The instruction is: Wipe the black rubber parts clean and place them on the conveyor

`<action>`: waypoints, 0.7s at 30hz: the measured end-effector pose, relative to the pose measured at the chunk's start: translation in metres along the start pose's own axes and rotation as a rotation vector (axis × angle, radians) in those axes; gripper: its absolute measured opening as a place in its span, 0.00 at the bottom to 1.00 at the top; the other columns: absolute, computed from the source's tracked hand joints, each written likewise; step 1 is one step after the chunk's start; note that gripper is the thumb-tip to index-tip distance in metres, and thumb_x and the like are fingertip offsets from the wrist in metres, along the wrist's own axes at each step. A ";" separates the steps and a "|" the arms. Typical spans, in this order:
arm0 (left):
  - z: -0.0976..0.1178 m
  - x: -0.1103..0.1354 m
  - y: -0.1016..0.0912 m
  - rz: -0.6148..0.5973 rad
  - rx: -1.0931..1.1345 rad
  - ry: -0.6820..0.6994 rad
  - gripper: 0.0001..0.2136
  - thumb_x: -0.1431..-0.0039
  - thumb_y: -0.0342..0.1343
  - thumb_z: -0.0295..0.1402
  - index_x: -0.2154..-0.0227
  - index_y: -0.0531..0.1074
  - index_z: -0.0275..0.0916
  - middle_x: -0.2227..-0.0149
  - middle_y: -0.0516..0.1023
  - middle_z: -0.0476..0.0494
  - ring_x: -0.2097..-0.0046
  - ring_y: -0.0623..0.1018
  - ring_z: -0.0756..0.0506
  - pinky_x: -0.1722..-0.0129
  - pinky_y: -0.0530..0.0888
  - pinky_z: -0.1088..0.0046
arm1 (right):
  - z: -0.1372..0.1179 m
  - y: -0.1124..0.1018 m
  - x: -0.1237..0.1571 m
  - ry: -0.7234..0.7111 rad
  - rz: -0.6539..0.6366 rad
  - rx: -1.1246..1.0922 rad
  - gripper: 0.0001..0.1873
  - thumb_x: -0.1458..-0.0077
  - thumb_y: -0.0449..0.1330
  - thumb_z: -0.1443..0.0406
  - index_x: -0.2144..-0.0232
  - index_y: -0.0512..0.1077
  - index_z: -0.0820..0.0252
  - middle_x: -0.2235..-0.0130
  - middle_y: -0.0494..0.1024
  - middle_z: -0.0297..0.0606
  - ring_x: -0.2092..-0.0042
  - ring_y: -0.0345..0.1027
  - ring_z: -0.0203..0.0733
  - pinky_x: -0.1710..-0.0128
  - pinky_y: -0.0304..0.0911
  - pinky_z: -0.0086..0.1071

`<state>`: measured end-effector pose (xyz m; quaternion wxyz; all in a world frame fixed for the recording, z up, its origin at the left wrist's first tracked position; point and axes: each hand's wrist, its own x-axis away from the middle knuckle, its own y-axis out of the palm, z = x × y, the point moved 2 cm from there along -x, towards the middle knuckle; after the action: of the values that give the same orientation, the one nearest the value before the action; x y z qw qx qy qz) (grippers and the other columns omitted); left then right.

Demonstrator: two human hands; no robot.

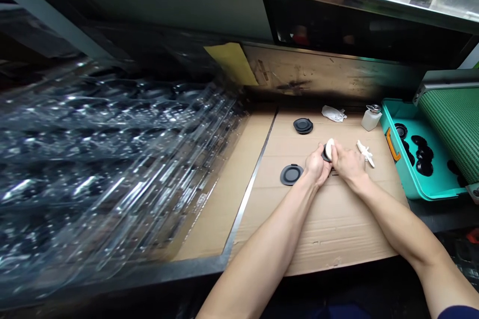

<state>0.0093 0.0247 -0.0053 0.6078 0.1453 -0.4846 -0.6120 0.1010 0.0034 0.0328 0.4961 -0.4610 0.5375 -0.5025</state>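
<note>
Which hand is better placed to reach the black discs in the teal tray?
Probably the right hand: it is nearer the teal tray than the left hand, though both are at the white piece.

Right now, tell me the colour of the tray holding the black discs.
The tray is teal, best seen in the head view.

Bare skin runs the whole visible length of the person's left forearm (262,254) and right forearm (404,239), both long and lean, narrowing toward the wrists. The left hand (316,167) and right hand (348,162) are ungloved. The only clothing showing is a dark navy sleeve (458,313), its curved edge just visible on the right arm.
</note>
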 end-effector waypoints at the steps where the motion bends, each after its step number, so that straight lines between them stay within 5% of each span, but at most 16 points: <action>1: 0.000 -0.001 0.000 0.012 -0.001 0.012 0.18 0.24 0.43 0.35 0.52 0.76 0.30 0.54 0.84 0.31 0.48 0.83 0.41 0.43 0.79 0.60 | 0.000 0.002 0.001 0.026 -0.001 0.008 0.29 0.25 0.36 0.53 0.31 0.63 0.48 0.56 0.84 0.47 0.56 0.80 0.49 0.55 0.67 0.37; 6: 0.000 -0.002 0.001 -0.003 0.024 -0.006 0.19 0.24 0.42 0.35 0.53 0.76 0.30 0.54 0.84 0.30 0.47 0.83 0.41 0.43 0.79 0.61 | -0.002 0.006 0.000 -0.023 0.006 -0.010 0.29 0.25 0.37 0.52 0.30 0.61 0.47 0.55 0.84 0.47 0.56 0.80 0.49 0.54 0.67 0.38; 13: 0.027 0.006 0.000 -0.041 -0.019 -0.004 0.21 0.24 0.39 0.38 0.52 0.74 0.29 0.50 0.82 0.24 0.46 0.82 0.37 0.50 0.81 0.60 | 0.027 -0.013 -0.009 0.174 0.070 -0.160 0.27 0.25 0.41 0.52 0.34 0.66 0.51 0.54 0.83 0.48 0.55 0.79 0.51 0.54 0.65 0.39; 18: 0.043 0.012 -0.003 -0.139 0.068 -0.015 0.22 0.27 0.39 0.43 0.50 0.73 0.33 0.45 0.79 0.24 0.42 0.80 0.33 0.49 0.80 0.53 | 0.026 -0.010 -0.001 0.066 0.034 -0.200 0.26 0.26 0.43 0.52 0.50 0.77 0.56 0.54 0.82 0.47 0.51 0.75 0.51 0.49 0.63 0.40; 21: 0.045 0.013 -0.004 -0.181 0.078 -0.022 0.20 0.31 0.42 0.37 0.47 0.73 0.32 0.44 0.79 0.25 0.42 0.80 0.33 0.49 0.80 0.53 | 0.029 -0.012 -0.001 -0.025 0.128 -0.157 0.28 0.26 0.42 0.54 0.55 0.80 0.58 0.51 0.81 0.48 0.46 0.70 0.52 0.45 0.61 0.40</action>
<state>-0.0309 0.0308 0.0191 0.5385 0.2053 -0.4996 -0.6467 0.1297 0.0012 0.0444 0.4963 -0.4693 0.5974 -0.4202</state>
